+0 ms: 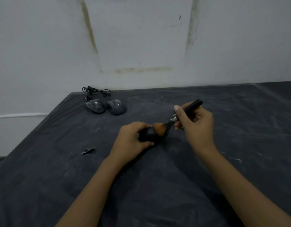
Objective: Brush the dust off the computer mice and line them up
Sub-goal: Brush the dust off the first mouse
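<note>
The left hand [131, 140] curls its fingers round the sides of a small black mouse [149, 134] in the middle of the bench [240, 128], and the right hand [196, 123] pinches a brush [171, 120] whose soft orange hairs touch the mouse's top. The mouse looks light, hard and smooth, so holding its sides seems best. Two dusty mice [95, 106] wait near the wall.
</note>
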